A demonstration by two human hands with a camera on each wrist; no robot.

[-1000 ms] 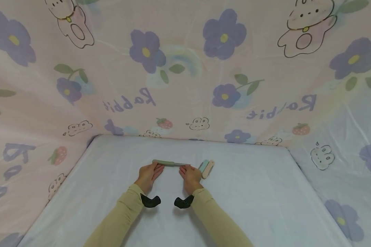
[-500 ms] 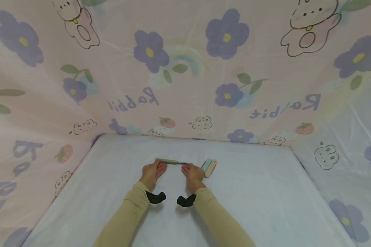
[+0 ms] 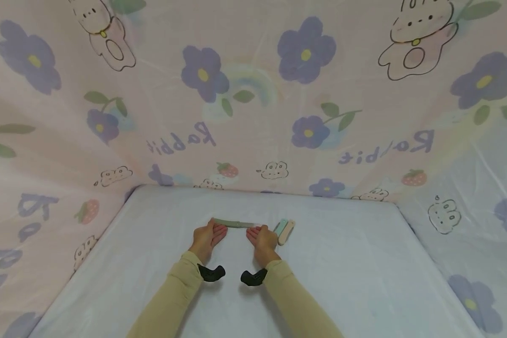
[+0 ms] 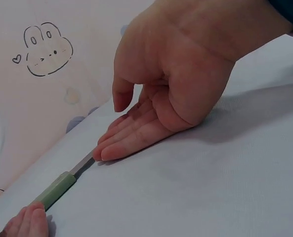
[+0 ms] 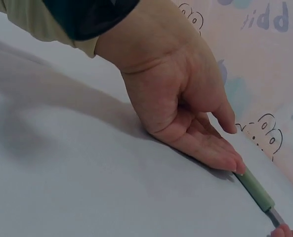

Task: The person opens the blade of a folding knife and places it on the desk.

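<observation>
A slim tool with a green handle (image 3: 228,223) and a thin metal blade lies crosswise on the white sheet (image 3: 342,263). My left hand (image 3: 207,237) rests edge-down at the handle end, its straight fingers touching the handle (image 5: 255,190). My right hand (image 3: 262,237) rests the same way at the blade end. In the left wrist view its straight fingertips (image 4: 111,150) meet the blade (image 4: 84,163). Neither hand curls round the tool. Both arms wear tan sleeves with a black wrist camera.
Two small pastel pieces, one mint and one peach (image 3: 285,231), lie side by side just right of my right hand. A pink cloth printed with flowers and rabbits (image 3: 253,94) walls in the back and both sides of the sheet.
The view has shifted a little. Both hands remain at the two ends of the tool, which lies in the same place.
</observation>
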